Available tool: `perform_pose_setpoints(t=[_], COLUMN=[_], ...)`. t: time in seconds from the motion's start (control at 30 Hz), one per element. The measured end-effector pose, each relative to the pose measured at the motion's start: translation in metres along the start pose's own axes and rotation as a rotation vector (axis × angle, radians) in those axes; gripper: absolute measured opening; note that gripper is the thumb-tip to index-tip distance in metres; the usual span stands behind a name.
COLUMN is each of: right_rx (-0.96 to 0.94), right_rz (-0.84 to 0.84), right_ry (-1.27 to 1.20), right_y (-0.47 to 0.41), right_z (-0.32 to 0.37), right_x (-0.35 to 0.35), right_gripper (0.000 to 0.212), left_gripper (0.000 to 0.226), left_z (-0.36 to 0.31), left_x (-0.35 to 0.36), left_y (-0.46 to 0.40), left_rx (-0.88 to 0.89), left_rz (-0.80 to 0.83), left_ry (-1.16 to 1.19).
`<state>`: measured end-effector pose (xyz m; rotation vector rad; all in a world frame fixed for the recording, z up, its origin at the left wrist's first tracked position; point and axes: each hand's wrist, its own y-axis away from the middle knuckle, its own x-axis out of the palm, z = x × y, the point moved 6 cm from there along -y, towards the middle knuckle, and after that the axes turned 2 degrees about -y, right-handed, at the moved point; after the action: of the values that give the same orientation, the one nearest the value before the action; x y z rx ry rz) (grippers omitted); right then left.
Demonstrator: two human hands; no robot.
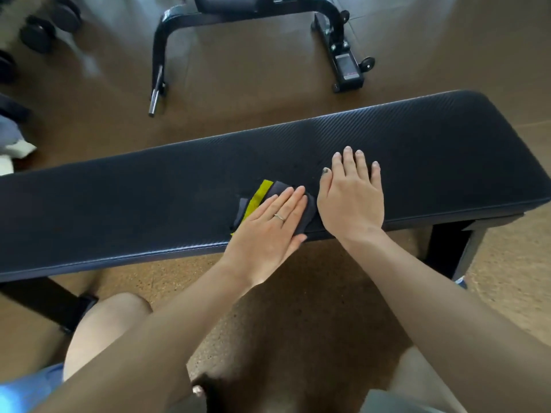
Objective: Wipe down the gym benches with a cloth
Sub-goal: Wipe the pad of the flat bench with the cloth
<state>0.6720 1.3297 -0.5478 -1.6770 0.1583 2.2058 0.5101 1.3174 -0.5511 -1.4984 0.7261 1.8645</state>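
Both hands flat: left hand (pixel 269 231) on cloth (pixel 269 193) near bench (pixel 119 204) front edge

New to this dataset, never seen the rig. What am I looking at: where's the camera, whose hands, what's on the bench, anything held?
There is no robot here: a person works with bare hands, and the single picture comes from a wide-angle camera on their head, looking down. The long dark padded bench crosses the view. On it lies a dark cloth with a yellow stripe. The left hand, wearing a ring, presses flat on the cloth with straight fingers. The right hand rests flat on the bare padding beside it. Neither grips anything. Behind, on the floor, stand another bench frame and some dumbbells.
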Motion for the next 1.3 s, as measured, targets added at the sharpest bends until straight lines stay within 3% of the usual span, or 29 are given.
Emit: perform_pose_setpoints(t=[0.17,0.37,0.5,0.63,0.77,0.9,1.17,1.3], right_rx=[-0.022,-0.008,-0.017,-0.009,-0.005,-0.025,-0.042,-0.036], right_rz=[0.031,0.071,0.115,0.129,0.133,0.147,0.046,0.020], right_ry=[0.011,0.025,0.064,0.059,0.051,0.042,0.014,0.000], right_y=[-0.001,-0.009,-0.016,-0.017,-0.013,-0.025,-0.044,-0.045], right_z=[-0.004,0.001,0.001,-0.001,-0.002,-0.001,-0.002,-0.005], right_x=[0.001,0.004,0.010,0.010,0.007,0.010,0.008,0.007], right_gripper=[0.060,0.061,0.062,0.062,0.062,0.063,0.061,0.059], left_gripper=[0.066,0.061,0.069,0.059,0.061,0.074,0.058,0.059], left_z=[0.000,0.036,0.069,0.096,0.074,0.049,0.116,0.104], left_x=[0.000,0.007,0.012,0.014,0.005,0.003,0.018,0.011], left_y=[0.009,-0.022,-0.074,-0.124,-0.102,-0.065,-0.162,-0.151], left_rx=[-0.055,-0.351,-0.353,-0.409,-0.456,-0.362,-0.400,-0.416], left_rz=[0.059,0.048,0.065,0.087,0.053,0.106,0.099,0.088], left_ry=[0.126,0.350,0.310,0.354,0.368,0.397,0.388,0.406])
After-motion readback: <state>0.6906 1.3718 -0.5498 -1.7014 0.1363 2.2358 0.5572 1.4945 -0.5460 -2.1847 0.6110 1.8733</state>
